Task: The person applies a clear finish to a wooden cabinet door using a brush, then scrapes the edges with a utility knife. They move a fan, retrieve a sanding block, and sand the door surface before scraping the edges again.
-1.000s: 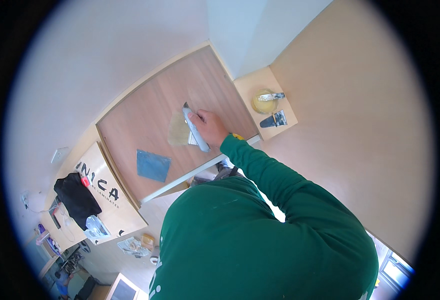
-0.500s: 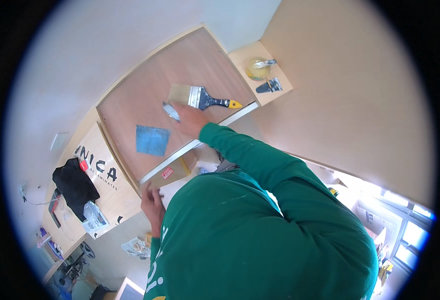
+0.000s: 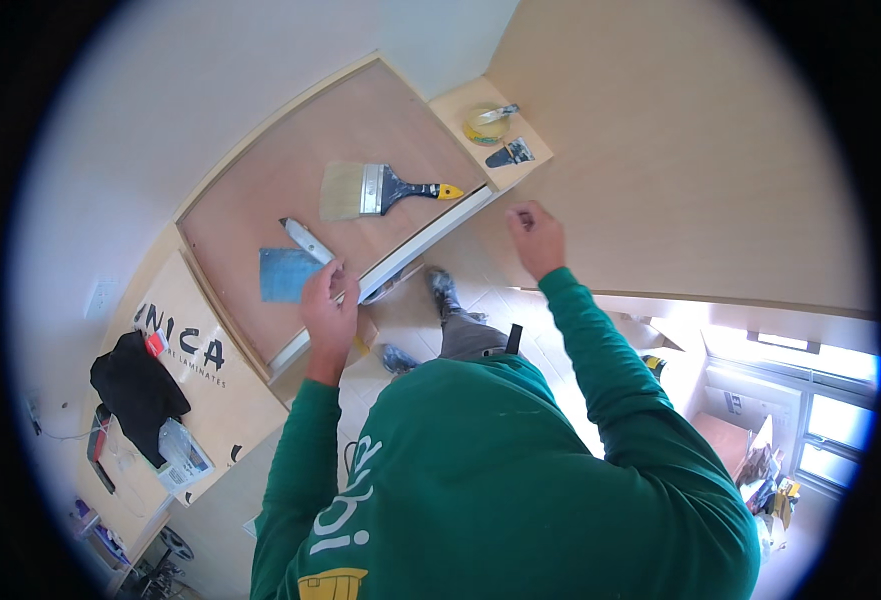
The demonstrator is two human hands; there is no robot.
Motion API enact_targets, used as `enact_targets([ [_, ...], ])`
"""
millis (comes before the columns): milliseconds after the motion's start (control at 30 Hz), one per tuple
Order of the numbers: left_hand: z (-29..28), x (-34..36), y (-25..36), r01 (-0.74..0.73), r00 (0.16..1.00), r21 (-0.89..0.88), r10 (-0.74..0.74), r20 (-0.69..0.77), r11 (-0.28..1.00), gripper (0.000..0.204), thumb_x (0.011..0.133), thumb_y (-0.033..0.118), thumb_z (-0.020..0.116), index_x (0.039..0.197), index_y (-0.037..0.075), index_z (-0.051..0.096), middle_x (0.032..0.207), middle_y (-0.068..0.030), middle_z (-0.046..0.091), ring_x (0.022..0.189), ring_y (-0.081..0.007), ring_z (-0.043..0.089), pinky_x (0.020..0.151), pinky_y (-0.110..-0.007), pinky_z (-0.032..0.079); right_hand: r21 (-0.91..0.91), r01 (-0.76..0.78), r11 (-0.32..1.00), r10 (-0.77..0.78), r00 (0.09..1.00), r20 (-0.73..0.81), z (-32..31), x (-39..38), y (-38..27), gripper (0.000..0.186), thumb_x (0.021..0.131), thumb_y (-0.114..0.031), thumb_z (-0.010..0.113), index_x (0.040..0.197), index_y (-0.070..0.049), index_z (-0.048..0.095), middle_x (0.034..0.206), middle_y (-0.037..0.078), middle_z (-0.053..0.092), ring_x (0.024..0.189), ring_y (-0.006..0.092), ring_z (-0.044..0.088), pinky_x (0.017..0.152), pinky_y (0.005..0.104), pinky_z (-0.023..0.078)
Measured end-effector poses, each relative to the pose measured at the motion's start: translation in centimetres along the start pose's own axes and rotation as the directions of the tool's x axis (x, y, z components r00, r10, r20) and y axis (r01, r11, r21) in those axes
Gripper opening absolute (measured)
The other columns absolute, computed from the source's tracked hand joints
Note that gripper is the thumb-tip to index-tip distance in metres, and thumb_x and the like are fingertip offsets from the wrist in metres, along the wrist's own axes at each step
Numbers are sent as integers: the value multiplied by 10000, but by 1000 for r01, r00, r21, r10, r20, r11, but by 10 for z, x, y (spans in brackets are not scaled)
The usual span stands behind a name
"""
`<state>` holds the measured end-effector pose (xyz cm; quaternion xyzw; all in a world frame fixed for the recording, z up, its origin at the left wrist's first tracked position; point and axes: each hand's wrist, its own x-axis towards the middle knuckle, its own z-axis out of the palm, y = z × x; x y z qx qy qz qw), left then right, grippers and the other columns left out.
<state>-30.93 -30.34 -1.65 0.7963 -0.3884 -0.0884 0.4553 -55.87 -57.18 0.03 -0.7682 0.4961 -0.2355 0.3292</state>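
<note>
My left hand (image 3: 329, 305) is over the front edge of the reddish-brown recessed panel (image 3: 251, 190). Its fingers are bent inward, with fingertips close to the near end of a grey utility knife (image 3: 306, 239); whatever they may pinch is too small to tell. That knife lies beside a square blue sheet (image 3: 286, 276). Farther back rests a wide paintbrush (image 3: 373, 188) with pale bristles and a black and yellow handle. To the right of the panel, my right hand (image 3: 538, 240) hangs in the air, fingers curled in; anything inside them is hidden.
On the small ledge at the far right sit a yellowish tape roll (image 3: 485, 126) and a dark putty knife (image 3: 509, 154). A pale strip (image 3: 431, 240) edges the panel. At left, a black cloth (image 3: 139, 390) lies on a lettered board (image 3: 186, 330). A tall wooden panel (image 3: 661, 170) rises at right.
My right hand has left the utility knife, now lying on the panel, and moved right. My left hand has risen to the panel's front edge. My body has shifted, showing my feet.
</note>
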Motion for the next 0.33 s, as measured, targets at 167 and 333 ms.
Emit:
enact_targets([
  [167,67,81,64,-210,974,-9,210,83,978,538,839,213,817,1306,18,634,1156,-178,682,1099,-369,625,973,-456,498,-68,25,997,-29,998,-59,-19,61,30,287,925,-306,747,1015,-34,738,889,145,753,806,287,726,743,404,572],
  [333,161,168,89,-292,925,75,262,275,953,803,860,314,820,1527,58,452,1464,-228,547,1366,-390,504,1173,-468,377,-138,150,979,-161,985,-71,13,115,53,331,924,-311,777,1099,-31,745,939,149,760,835,236,734,775,404,577],
])
